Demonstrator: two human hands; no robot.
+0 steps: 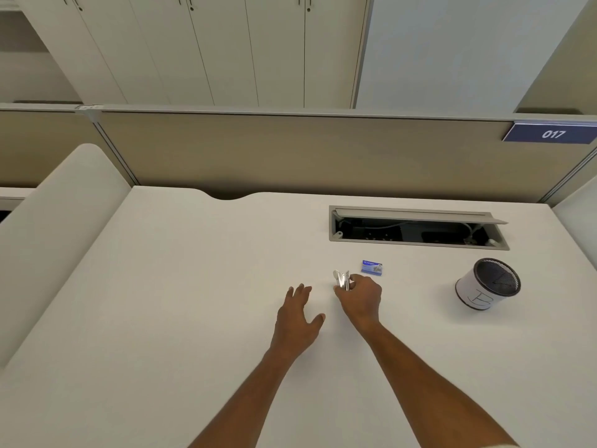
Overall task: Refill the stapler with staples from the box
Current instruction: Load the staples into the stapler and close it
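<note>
A small silver stapler sits on the white desk, its two arms spread apart in a V. My right hand has its fingers closed around the stapler's near end. Just to the right and slightly behind lies a small blue staple box, closed as far as I can tell, apart from the hand. My left hand hovers flat over the desk to the left of the stapler, fingers spread, holding nothing.
A white cup with a black mesh lining stands at the right. An open cable tray is set into the desk behind the box. A beige partition closes the far edge.
</note>
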